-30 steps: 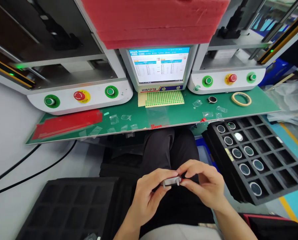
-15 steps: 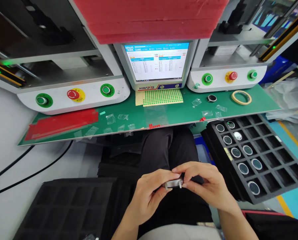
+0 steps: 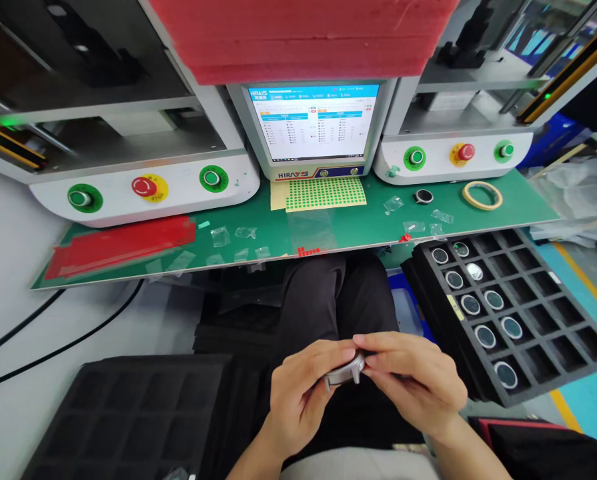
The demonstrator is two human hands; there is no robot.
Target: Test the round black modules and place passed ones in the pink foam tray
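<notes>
Casing of silver-grey metal, watch-like, sits between the person's two hands above the lap, its narrow side wall turned toward the viewer. That wall is gently curved and has a soft, matte sheen; two short prongs point downward from it, one near each end. It tilts slightly, the right end higher than the left, and its upper face is mostly hidden by fingers.

The left hand comes up from below, wrist bent inward, with the index finger stretched along the top of the piece and the thumb under its left end; the fingers are closed to the casing's thickness and grip it. The right hand arches in from the other side, index finger and thumb brought close together at the casing's right end, the rest of the fingers folded behind; exactly what the thumb presses on is hidden.

To the right, a black tray with a dull, foam-like surface is divided into square pockets, some bearing round, dark-faced discs with pale rims. Beyond the knees, a smooth green worktop carries crinkled clear film, glossy red strips and a cream tape ring.
</notes>
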